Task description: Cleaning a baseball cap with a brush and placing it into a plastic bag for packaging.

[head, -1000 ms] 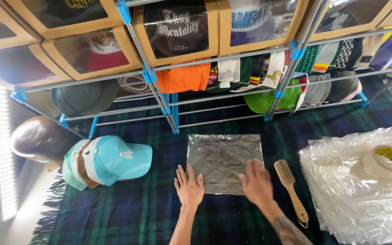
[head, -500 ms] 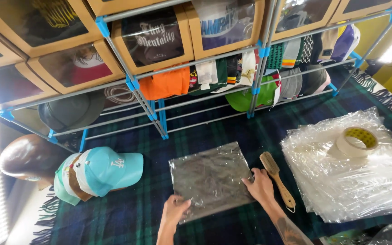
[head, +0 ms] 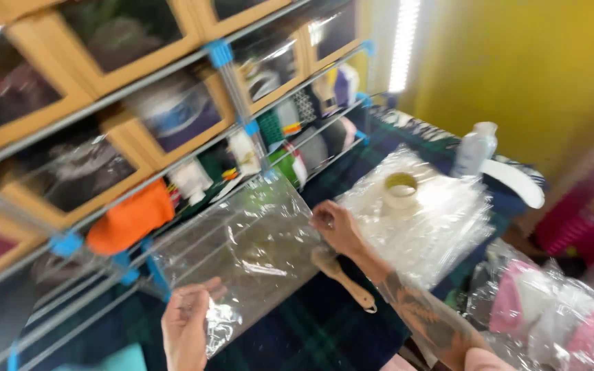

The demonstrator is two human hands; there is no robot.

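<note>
Centre frame, left hand and right hand each have their grip pinched on a clear rectangular plastic bag, lifted above the wooden-handled brush.

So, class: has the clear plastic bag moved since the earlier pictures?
Yes. The clear plastic bag lay flat on the plaid cloth beside the wooden brush; now both hands hold it up off the cloth, above the brush.

Open dark plaid cloth near the wooden brush; shelf rack (left) and bag stack hem it.
</note>
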